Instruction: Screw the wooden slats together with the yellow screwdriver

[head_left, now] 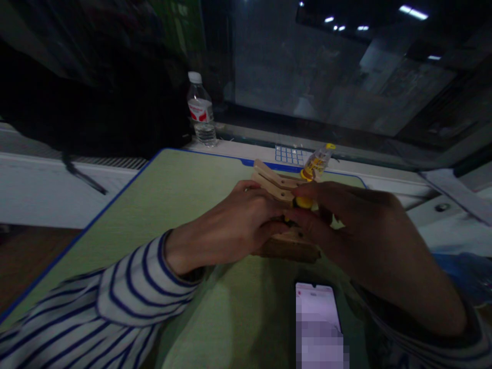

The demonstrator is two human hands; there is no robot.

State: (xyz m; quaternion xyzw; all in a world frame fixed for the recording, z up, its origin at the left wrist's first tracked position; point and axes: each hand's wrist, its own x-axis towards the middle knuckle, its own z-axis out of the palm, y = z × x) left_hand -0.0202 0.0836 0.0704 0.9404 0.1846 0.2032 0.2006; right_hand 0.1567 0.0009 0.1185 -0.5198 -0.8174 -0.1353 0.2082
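A small wooden model (274, 184) of flat sticks on a wooden base (291, 248) sits on the green mat (180, 189). My left hand (226, 228) lies against its left side, fingers curled onto the sticks. My right hand (357, 230) reaches in from the right and pinches a small yellow part (303, 202) at the model's middle. Just behind the model a small glue bottle (317, 163) with a yellow cap stands tilted. What my left fingers grip is partly hidden by the hands.
A phone (317, 318) with a lit screen lies on the mat near me. A plastic water bottle (201, 110) stands on the white sill beside a dark bag (88, 92). A window sits behind, and a blue-edged cutting mat grid (288, 154) shows at the back.
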